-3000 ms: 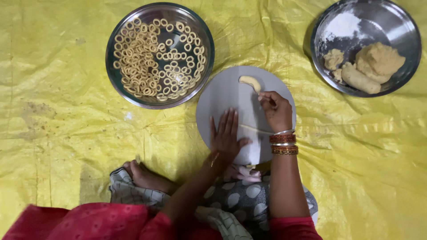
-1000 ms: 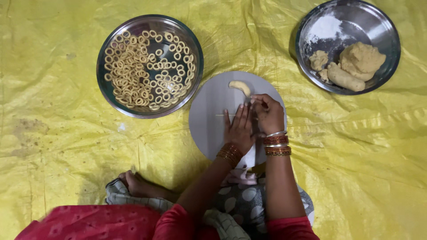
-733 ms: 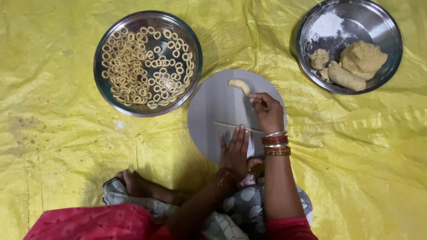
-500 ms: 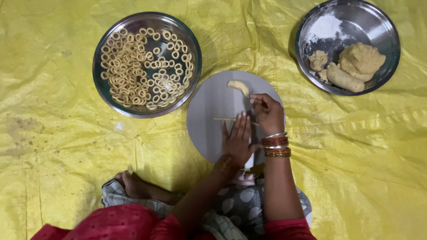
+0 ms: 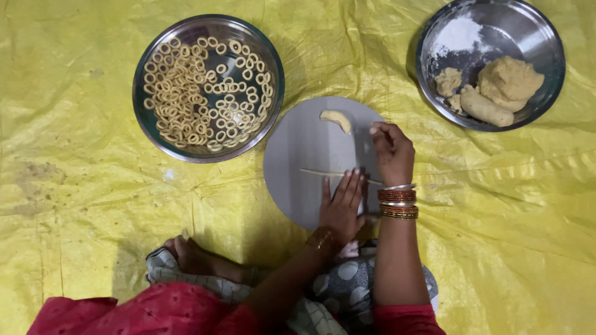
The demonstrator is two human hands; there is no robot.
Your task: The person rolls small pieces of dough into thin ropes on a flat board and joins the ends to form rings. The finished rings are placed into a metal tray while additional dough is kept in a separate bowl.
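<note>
Pressing flat, the left hand [image 5: 342, 208] rolls a dough strand [image 5: 335, 174] while the right hand [image 5: 392, 152] pinches its end

Shiny metal bowl [image 5: 549, 93], crinkled plastic sheet [image 5: 81, 186]

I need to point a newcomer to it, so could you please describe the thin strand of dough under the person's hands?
On the yellow sheet lies a round grey board between two steel plates. Across its middle runs a thin dough strand, its right part under the left hand. Unlike the short curved dough piece above it, it is long, straight and thread-thin.
</note>
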